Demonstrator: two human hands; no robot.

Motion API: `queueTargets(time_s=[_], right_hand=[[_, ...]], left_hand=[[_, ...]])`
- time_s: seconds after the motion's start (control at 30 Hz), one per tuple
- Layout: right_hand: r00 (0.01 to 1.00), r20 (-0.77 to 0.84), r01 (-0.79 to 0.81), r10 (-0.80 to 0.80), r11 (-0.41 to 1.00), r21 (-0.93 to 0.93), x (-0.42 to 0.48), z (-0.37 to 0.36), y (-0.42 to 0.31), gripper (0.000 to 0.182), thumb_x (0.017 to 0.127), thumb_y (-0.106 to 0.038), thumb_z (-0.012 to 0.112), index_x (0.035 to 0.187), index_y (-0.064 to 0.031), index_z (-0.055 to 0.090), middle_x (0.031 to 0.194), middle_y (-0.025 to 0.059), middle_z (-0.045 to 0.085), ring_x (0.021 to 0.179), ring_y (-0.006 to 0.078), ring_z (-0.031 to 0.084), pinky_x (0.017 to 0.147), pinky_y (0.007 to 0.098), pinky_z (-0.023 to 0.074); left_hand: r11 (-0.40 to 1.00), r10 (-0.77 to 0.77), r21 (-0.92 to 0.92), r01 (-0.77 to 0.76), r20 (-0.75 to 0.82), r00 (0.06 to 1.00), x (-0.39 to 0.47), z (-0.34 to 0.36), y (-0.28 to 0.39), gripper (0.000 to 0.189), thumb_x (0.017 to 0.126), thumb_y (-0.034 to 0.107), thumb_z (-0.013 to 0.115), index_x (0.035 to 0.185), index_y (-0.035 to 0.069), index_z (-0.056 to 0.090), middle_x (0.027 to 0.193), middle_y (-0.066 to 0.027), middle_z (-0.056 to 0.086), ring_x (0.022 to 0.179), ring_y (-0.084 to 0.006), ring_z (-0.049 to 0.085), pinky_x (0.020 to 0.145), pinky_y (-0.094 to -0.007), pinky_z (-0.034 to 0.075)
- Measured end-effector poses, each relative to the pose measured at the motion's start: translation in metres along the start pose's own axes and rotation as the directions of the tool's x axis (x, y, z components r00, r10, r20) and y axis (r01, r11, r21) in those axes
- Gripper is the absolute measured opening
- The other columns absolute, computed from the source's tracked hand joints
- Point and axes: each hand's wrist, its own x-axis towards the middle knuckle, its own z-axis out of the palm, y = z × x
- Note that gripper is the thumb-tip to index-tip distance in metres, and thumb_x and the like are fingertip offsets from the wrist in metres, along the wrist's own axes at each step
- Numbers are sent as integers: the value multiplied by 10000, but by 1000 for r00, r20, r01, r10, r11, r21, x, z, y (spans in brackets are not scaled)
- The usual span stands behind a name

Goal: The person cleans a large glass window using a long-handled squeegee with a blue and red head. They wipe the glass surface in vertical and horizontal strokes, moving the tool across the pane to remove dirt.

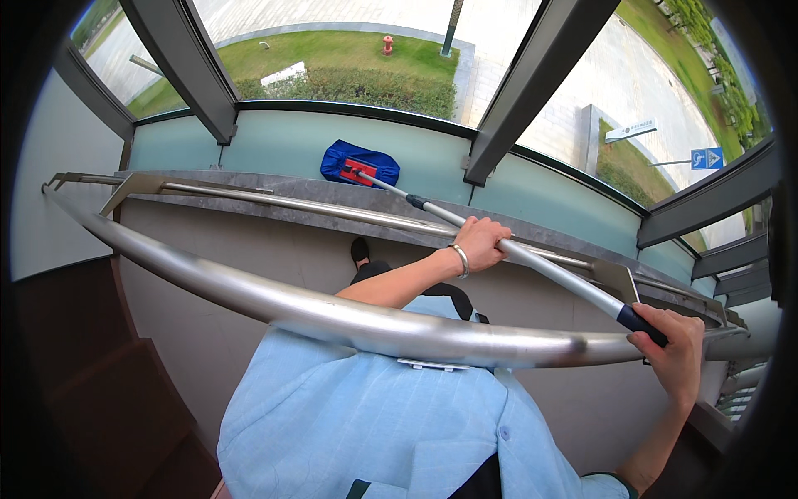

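A telescopic metal pole (555,271) slants across the view over the steel railing. My left hand (481,242), with a silver bracelet at its wrist, is closed around the middle of the pole. At the pole's dark grip end, my right hand (670,340) holds on. The far end carries a flat red head (368,169) with a blue cloth cover (349,153) around it. This covered head lies against the frosted lower glass (280,134), just above the grey stone ledge (299,193).
A thick curved steel handrail (374,321) crosses right in front of my torso, with a thinner rail (349,215) beyond it. Dark window posts (517,81) divide the tall glass. Brown steps (118,387) are at lower left. Outside stand a red hydrant (388,45) and a hedge.
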Motion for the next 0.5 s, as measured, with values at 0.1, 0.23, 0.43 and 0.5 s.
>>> queueTargets(time_s=[0.1,0.23,0.43,0.5], right_hand=[[991,-74,99,-112,982,-164,6,17,-8,396,581,-140,784,964,-111,688,561,50,492,484,221,456,498,328,329],[946,-100,251,-309,891,-378,23,11,-34,418,604,-219,771,1002,-130,679,564,18,419,484,184,408,493,319,283],[899,-75,333,-432,785,-523,38,9,-62,404,663,-205,744,1046,-107,664,588,26,397,508,162,414,497,306,284],[928,-49,286,-369,791,-541,36,6,-53,420,668,-202,743,1074,-130,657,596,25,404,521,176,417,528,314,300]], left_hand=[[1000,-18,24,18,-32,999,-1,-16,-19,172,734,221,665,673,120,539,676,-44,549,741,-262,523,732,-360,345],[999,-4,41,14,-230,973,1,-39,-32,175,751,186,647,654,104,527,658,-50,541,725,-263,515,735,-363,339],[997,74,-3,-83,-424,903,26,-45,-46,199,740,151,650,621,102,497,634,-62,510,696,-273,505,724,-367,331],[996,86,-2,-94,-380,921,39,-30,-46,200,736,158,652,622,105,497,636,-59,513,697,-271,512,725,-369,329]])
